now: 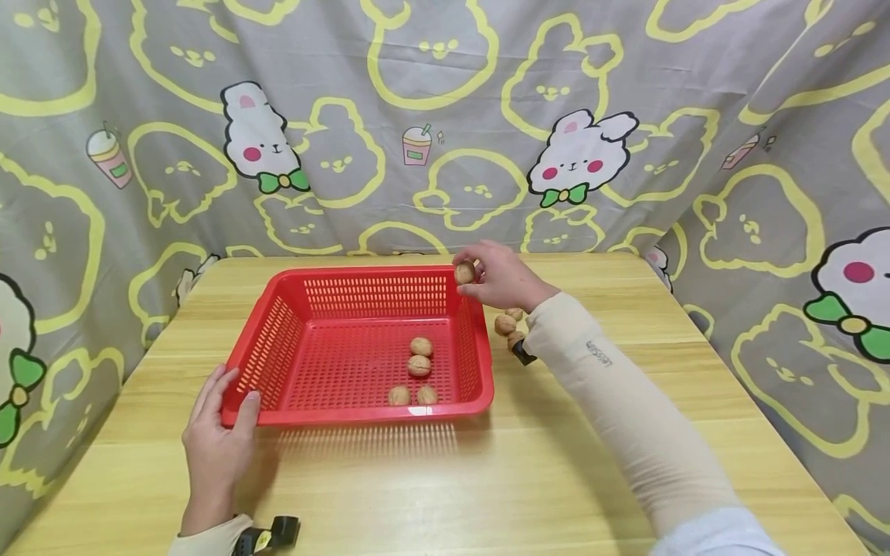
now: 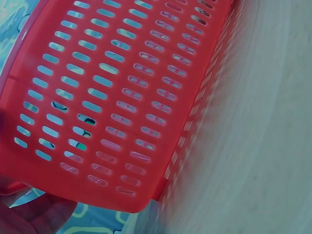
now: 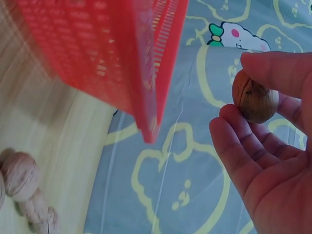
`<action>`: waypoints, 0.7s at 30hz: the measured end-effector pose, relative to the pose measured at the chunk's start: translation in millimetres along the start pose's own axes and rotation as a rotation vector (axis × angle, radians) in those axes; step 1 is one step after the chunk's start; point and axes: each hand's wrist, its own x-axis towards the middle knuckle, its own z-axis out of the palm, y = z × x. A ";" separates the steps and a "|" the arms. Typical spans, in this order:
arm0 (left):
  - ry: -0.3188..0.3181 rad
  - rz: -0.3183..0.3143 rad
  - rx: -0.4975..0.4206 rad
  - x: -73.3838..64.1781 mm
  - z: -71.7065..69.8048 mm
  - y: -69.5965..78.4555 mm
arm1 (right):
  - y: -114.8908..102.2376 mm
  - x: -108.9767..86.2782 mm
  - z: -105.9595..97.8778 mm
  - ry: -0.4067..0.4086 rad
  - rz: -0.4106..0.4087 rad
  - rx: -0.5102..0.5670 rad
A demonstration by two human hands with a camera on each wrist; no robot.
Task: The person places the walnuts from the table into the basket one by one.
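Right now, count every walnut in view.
9 walnuts: four in the red basket, one in the right hand, four on the table beside the basket; the right sleeve may hide more.

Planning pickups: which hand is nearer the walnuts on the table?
Right. The right hand, holding a walnut, is close to the loose walnuts; the left hand is across the red basket, gripping its near left corner.

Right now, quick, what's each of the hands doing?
Left hand: holding the red basket by its near-left corner.
Right hand: holding a walnut.
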 end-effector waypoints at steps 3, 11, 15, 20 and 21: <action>0.002 0.003 -0.006 0.0 -0.3 0.5 | -5.1 4.6 2.5 -0.002 -0.019 0.027; -0.011 -0.026 0.013 0.7 -0.1 1.1 | -22.3 14.1 7.9 -0.013 -0.026 0.083; -0.012 -0.028 0.015 0.9 -0.1 1.4 | -29.9 19.2 11.9 -0.028 -0.016 0.104; -0.008 -0.019 0.006 0.2 -0.1 1.5 | -39.0 24.9 18.7 -0.038 -0.035 0.142; -0.006 -0.017 0.006 0.0 -0.2 1.7 | -40.5 25.9 20.2 -0.039 -0.043 0.149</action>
